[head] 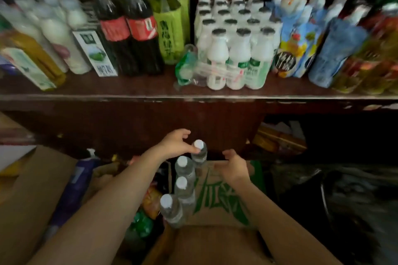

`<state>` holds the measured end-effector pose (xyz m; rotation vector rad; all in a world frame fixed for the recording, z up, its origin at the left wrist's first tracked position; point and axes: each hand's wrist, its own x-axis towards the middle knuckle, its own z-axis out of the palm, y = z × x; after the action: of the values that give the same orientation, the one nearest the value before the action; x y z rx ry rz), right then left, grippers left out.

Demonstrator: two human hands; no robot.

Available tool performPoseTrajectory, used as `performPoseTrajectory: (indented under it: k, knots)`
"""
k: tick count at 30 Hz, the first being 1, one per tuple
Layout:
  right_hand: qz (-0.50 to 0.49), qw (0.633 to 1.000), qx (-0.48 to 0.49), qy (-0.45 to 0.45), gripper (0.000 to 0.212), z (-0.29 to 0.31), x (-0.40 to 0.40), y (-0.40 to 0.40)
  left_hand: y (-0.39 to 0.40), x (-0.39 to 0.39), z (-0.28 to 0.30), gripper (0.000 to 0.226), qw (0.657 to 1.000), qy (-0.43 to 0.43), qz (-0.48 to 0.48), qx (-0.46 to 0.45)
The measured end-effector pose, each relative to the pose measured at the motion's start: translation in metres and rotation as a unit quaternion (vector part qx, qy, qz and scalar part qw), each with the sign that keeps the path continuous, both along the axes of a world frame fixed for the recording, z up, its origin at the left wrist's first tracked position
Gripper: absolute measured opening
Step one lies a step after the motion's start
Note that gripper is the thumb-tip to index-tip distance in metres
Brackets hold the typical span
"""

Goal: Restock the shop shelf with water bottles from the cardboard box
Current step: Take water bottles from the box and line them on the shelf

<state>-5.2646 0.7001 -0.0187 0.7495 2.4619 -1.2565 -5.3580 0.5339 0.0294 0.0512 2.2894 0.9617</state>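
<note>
Four water bottles (183,185) w/ white caps stand in a row along the left edge of the cardboard box (217,200), which sits low in front of the person, below the shop shelf (150,92). Box flap w/ green print lies over the rest, so can't tell how many more are inside. Left hand (176,143) is at the far bottle (199,150), fingers loosely curled, thumb and fingertips touching its cap, not yet wrapped round it. Right hand (234,166) hovers over the far end of the flap, fingers half open, holding nothing.

Step in hand, as I read it: pick the far bottle out. To do it well, prob. slide the left fingers down from cap to the neck or shoulder, since a cap-only pinch could slip on a full bottle. Lift straight up so it doesn't knock the next one in the row. Right hand could press or fold the flap back to steady the box and open up the other bottles.

Shelf above is crowded: pack of white milk bottles (234,56), cola bottles (129,34), green tea bottles (170,26), juice packs. Free space looks like the front strip only, approx. centre-left, so set the bottle upright there, away from the edge
</note>
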Motion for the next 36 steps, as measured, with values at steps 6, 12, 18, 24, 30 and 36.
performPoseTrajectory:
  k: [6,12,18,24,30,36]
  knots:
    - [0.038,0.999,0.023,-0.028,0.062,-0.108,-0.028,-0.001,0.003,-0.028,-0.075,0.096,0.995,0.037,-0.075,-0.053]
    - [0.049,0.998,-0.034,0.036,0.082,-0.153,-0.054,-0.017,0.001,-0.042,-0.101,0.093,0.982,0.129,-0.115,-0.080]
    - [0.055,0.994,-0.068,0.065,0.068,-0.152,-0.061,-0.026,0.011,-0.041,-0.096,0.046,0.974,0.190,-0.122,-0.010]
    - [0.053,0.994,-0.087,0.044,0.068,-0.114,-0.060,-0.018,0.013,-0.033,-0.077,0.039,0.974,0.176,-0.145,-0.007]
    - [0.037,0.996,-0.073,0.047,0.066,-0.043,-0.044,-0.004,0.021,-0.027,0.003,0.032,0.971,0.188,-0.140,0.049]
    - [0.058,0.996,-0.028,0.060,0.085,0.074,-0.020,0.015,0.035,-0.015,0.145,0.029,0.966,0.179,-0.152,0.109]
